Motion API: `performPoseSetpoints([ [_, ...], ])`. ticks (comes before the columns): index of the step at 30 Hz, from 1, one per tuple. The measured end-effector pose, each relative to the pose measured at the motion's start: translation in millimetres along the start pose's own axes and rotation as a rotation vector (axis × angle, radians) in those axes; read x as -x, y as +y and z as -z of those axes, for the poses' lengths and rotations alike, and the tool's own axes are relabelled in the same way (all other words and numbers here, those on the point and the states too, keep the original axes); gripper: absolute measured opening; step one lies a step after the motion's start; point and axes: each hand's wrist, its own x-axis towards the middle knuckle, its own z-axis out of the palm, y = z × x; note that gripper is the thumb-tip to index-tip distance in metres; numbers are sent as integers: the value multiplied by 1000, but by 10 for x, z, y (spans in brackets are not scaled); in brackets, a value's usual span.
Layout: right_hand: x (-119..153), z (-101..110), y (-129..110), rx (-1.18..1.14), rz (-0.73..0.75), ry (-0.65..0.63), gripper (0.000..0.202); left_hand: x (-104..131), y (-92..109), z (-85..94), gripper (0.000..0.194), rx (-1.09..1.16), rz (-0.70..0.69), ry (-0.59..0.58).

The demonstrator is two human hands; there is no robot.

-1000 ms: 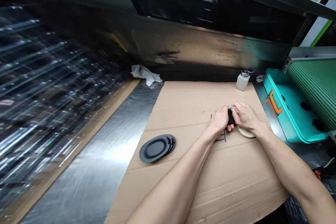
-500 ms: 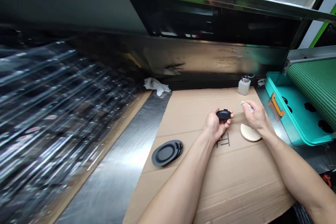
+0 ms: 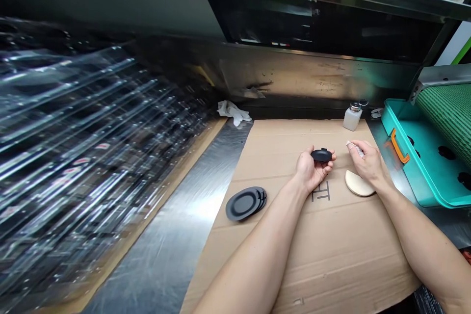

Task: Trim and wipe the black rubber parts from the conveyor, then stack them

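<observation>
My left hand (image 3: 312, 169) holds a small black oval plastic part (image 3: 322, 155) with a tab on its far edge, its fingers curled round it from below. To its right, my right hand (image 3: 369, 163) is closed on a white cloth (image 3: 355, 149), mostly hidden in the fingers. Just below that hand a round cream-coloured pad (image 3: 357, 184) lies on the cardboard sheet (image 3: 331, 255), partly covered by the hand. Left of my forearm lies an overlapping stack of black oval parts (image 3: 243, 204).
A white dispenser bottle (image 3: 352, 117) stands at the cardboard's far edge. On the right, a teal bin (image 3: 423, 176) holds several black parts beneath a green conveyor belt (image 3: 447, 108). Clear plastic trays (image 3: 84, 142) fill the left. A white glove or rag (image 3: 234, 112) lies at the back.
The whole view has shifted, so the scene sits further right and slightly higher. Both hands keep nearly the same pose, the black part still in the left and the cloth in the right.
</observation>
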Motion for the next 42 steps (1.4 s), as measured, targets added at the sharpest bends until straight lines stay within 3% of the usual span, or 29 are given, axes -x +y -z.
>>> performPoseSetpoints([
  [5,-4,25,4,17,-24,-3,29,2,-23,51,51,15,-40,-92],
  [11,-34,69,-10,28,-51,-15,29,38,24,89,33,80,-54,-242],
  [17,38,-2,-167,-47,-24,-70,23,-12,-85,38,33,106,-117,-228],
  [22,119,-152,-321,97,31,-106,17,-22,-248,-54,35,92,-125,-250],
  [26,134,-129,-393,129,163,-339,16,-4,-250,-47,35,76,-137,-189],
  [28,128,-80,-393,232,156,-410,15,-11,-244,-34,35,62,-134,-170],
  [32,98,-47,-357,357,68,-276,23,-38,-271,-32,33,56,-143,-164],
  [36,89,-87,-353,292,144,-371,18,-44,-286,-34,35,70,-160,-118],
  [40,101,-94,-368,357,65,-273,21,-51,-280,-31,35,53,-138,-112],
  [42,112,-85,-371,291,126,-343,19,-57,-279,-24,35,51,-149,-99],
])
